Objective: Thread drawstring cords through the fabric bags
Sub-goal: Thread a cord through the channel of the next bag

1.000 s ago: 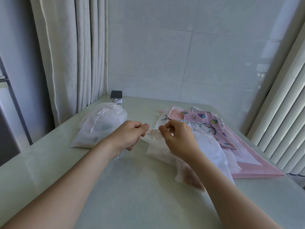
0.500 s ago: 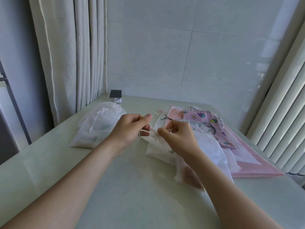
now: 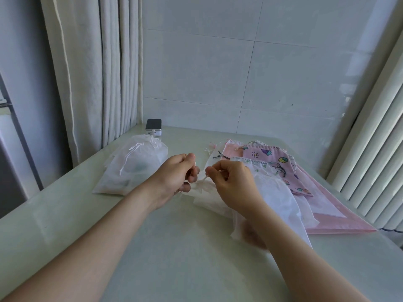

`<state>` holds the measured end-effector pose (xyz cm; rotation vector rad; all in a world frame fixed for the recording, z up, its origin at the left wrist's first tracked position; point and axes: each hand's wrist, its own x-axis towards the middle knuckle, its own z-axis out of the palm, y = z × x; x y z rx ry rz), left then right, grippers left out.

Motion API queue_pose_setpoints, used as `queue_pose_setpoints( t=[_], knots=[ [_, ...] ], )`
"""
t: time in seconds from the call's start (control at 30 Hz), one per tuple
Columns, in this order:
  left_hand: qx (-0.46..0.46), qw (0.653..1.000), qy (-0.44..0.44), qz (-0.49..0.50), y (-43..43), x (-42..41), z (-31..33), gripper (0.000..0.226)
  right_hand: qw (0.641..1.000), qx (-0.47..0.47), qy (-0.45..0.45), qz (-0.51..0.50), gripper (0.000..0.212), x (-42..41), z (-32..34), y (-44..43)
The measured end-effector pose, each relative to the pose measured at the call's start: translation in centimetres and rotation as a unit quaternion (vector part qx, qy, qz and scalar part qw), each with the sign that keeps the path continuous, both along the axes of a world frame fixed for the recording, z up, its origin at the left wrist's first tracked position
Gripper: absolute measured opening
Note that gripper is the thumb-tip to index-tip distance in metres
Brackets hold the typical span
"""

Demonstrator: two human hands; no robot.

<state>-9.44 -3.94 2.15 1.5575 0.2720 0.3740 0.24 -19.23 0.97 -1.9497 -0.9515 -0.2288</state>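
A sheer white fabric bag lies in front of me on the pale table, its gathered mouth raised between my hands. My left hand pinches the bag's mouth from the left. My right hand pinches a thin pale drawstring cord that runs down into the bunched opening. The two hands sit a few centimetres apart, just above the table. A pink bag printed with fruit lies flat behind them on the right.
Closed white drawstring bags are piled at the left. A small black-topped white box stands at the back by the curtain. A large pink sheet lies under the right-hand bags. Vertical blinds border the right.
My left hand has dropped a little and turned its fingers down onto the bag's mouth. My right hand has shifted slightly, with the cord now stretched down from its fingertips.
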Motion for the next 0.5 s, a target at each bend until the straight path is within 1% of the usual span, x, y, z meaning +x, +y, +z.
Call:
queue_pose_setpoints(
  t=[0.07,0.13,0.27,0.4,0.5],
  knots=[
    [0.042,0.999,0.016,-0.005,-0.04,-0.03,-0.05,0.034,1.0,0.001,-0.002,0.016,0.019,-0.03,0.05,-0.08],
    [0.083,0.996,0.026,-0.011,-0.27,-0.1,-0.12,0.035,0.999,0.021,0.008,0.046,0.018,-0.22,0.21,-0.17],
    [0.136,0.99,0.009,-0.024,-0.73,-0.28,-0.16,0.033,0.992,0.064,0.047,0.102,0.014,-0.79,0.69,-0.33],
    [0.18,0.983,0.001,-0.025,-0.89,-0.24,-0.42,0.028,0.993,0.068,0.041,0.09,0.019,-0.91,0.84,-0.43],
    [0.183,0.983,0.013,-0.029,-0.84,-0.3,-0.51,0.028,0.995,0.056,0.042,0.069,0.023,-0.9,0.84,-0.45]
  ],
)
